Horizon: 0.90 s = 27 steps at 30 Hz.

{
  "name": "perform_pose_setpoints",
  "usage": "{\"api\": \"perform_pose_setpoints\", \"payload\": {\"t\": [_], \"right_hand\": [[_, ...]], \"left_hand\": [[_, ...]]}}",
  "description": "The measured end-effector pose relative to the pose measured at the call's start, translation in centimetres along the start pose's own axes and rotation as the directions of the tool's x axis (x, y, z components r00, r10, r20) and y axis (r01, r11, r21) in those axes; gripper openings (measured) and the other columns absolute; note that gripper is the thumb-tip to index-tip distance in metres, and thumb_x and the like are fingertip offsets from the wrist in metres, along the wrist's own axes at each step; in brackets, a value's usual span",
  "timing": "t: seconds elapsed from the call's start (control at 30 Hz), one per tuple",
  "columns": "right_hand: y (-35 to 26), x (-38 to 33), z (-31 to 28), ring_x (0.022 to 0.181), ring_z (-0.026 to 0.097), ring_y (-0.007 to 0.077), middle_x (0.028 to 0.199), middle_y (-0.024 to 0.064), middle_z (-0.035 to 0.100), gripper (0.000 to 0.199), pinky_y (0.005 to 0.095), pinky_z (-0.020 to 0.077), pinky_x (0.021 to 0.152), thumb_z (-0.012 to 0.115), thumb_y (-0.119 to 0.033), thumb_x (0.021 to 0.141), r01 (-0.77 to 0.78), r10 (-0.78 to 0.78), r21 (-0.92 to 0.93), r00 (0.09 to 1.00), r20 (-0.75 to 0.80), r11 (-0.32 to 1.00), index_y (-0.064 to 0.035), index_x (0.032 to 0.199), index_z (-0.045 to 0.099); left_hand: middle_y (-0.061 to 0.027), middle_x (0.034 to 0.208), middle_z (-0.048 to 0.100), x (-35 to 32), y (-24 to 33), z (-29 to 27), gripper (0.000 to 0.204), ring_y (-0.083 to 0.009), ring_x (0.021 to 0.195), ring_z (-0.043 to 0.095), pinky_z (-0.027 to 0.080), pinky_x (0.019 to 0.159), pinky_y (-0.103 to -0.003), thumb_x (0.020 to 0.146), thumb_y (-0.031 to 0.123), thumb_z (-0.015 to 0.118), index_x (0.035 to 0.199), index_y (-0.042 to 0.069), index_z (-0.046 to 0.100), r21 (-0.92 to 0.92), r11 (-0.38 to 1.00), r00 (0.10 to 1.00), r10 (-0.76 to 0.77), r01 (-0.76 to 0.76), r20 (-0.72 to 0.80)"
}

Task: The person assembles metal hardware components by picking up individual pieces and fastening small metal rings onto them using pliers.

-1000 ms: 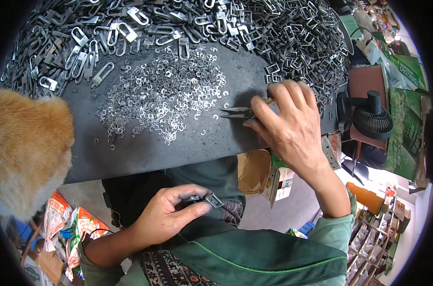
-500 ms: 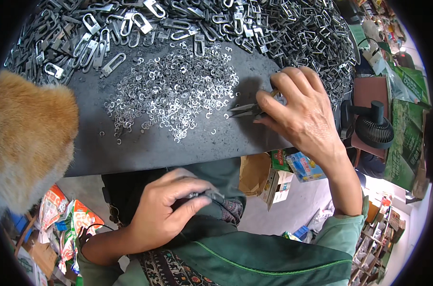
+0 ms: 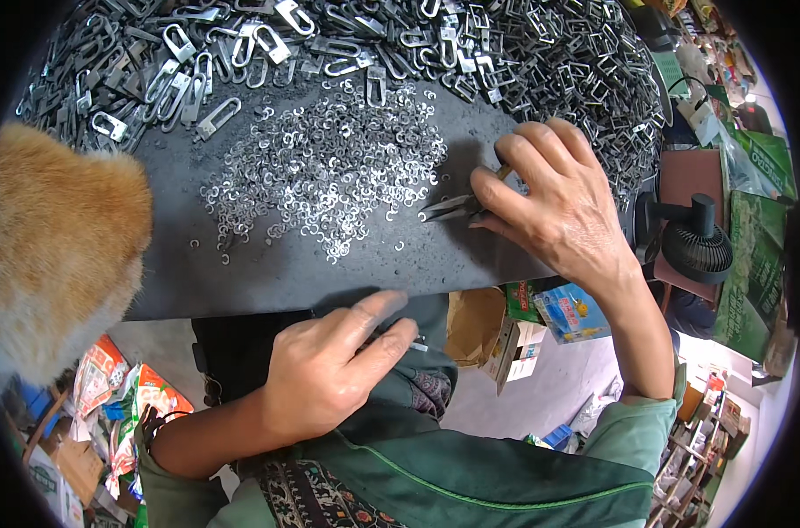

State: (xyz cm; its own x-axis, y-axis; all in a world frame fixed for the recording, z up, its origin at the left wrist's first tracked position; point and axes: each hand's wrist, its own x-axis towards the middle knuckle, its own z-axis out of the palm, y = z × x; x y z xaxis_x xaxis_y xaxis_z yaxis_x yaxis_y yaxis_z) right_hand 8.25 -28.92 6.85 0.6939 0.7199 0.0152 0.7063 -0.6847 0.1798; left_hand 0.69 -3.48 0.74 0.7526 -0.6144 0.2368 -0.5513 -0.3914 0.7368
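My right hand [image 3: 554, 198] is closed round a pair of pliers [image 3: 451, 209] with slim dark jaws. The jaws are parted, and their tips are beside a small C-shaped metal ring at the right edge of a heap of such rings [image 3: 330, 167] on the dark tabletop [image 3: 374, 273]. Below the table's near edge, my left hand [image 3: 330, 370] is closed, thumb and fingers bent round a small metal part [image 3: 416, 345]. Only an end of that part shows past the fingertips; the rest is hidden, and the fingers are slightly blurred.
Long loop-shaped metal pieces [image 3: 180, 88] are heaped at the far left, smaller dark metal frames [image 3: 576, 66] at the far right. An orange and white furry animal [image 3: 61, 238] is at the table's left. A black fan [image 3: 697, 246] and cartons [image 3: 572, 312] stand to the right.
My left hand has turned and its fingers have shifted, leaving less of the metal part showing. The pliers' tips have moved slightly down beside a ring; my right hand has hardly moved.
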Motion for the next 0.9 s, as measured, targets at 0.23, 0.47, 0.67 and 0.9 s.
{"api": "perform_pose_setpoints", "payload": {"t": [0.23, 0.47, 0.67, 0.9], "right_hand": [[0.4, 0.5, 0.1, 0.096, 0.053, 0.0224, 0.093, 0.0050, 0.051, 0.025, 0.0393, 0.0437, 0.089, 0.068, -0.031, 0.076, 0.049, -0.049, -0.013, 0.999, 0.001, 0.999, -0.0119, 0.086, 0.055], [-1.2, 0.0, -1.3, 0.086, 0.055, 0.0232, 0.084, 0.0050, 0.051, 0.029, 0.0383, 0.0439, 0.074, 0.071, -0.033, 0.074, 0.011, -0.014, 0.098, 1.000, 0.023, 0.995, -0.0099, 0.084, 0.056], [-4.4, -0.1, -3.3, 0.074, 0.055, 0.0231, 0.078, 0.0055, 0.050, 0.035, 0.0355, 0.0422, 0.063, 0.072, -0.037, 0.070, 0.032, -0.026, 0.325, 0.999, -0.023, 0.945, -0.0084, 0.083, 0.059], [-5.0, -0.2, -3.6, 0.071, 0.053, 0.0222, 0.075, 0.0043, 0.047, 0.035, 0.0350, 0.0414, 0.061, 0.073, -0.037, 0.068, 0.020, -0.018, 0.361, 1.000, -0.009, 0.932, -0.0089, 0.081, 0.058]], "left_hand": [[-0.0118, 0.103, 0.064, -0.4, 0.1, -1.1, 0.025, -0.0232, 0.071, 0.064, 0.053, 0.062, -0.030, 0.073, 0.001, 0.069, 0.098, 0.004, 0.071, 0.031, 0.996, 0.991, 0.082, -0.086, 0.106], [-0.0004, 0.086, 0.060, -1.1, 0.1, -2.8, 0.017, -0.0070, 0.060, 0.052, 0.041, 0.053, -0.021, 0.086, 0.007, 0.069, 0.103, 0.002, 0.069, -0.737, 0.276, 0.734, -0.542, 0.616, 0.410], [0.0044, 0.072, 0.056, -1.5, 0.2, -2.6, 0.017, -0.0016, 0.057, 0.045, 0.036, 0.051, -0.018, 0.090, 0.013, 0.069, 0.103, 0.002, 0.069, -0.793, -0.016, 0.682, -0.499, 0.609, 0.534], [0.0031, 0.077, 0.058, -1.9, -0.1, -2.3, 0.017, -0.0019, 0.059, 0.047, 0.038, 0.052, -0.018, 0.089, 0.010, 0.070, 0.103, 0.001, 0.069, -0.830, 0.021, 0.720, -0.510, 0.558, 0.471]]}}
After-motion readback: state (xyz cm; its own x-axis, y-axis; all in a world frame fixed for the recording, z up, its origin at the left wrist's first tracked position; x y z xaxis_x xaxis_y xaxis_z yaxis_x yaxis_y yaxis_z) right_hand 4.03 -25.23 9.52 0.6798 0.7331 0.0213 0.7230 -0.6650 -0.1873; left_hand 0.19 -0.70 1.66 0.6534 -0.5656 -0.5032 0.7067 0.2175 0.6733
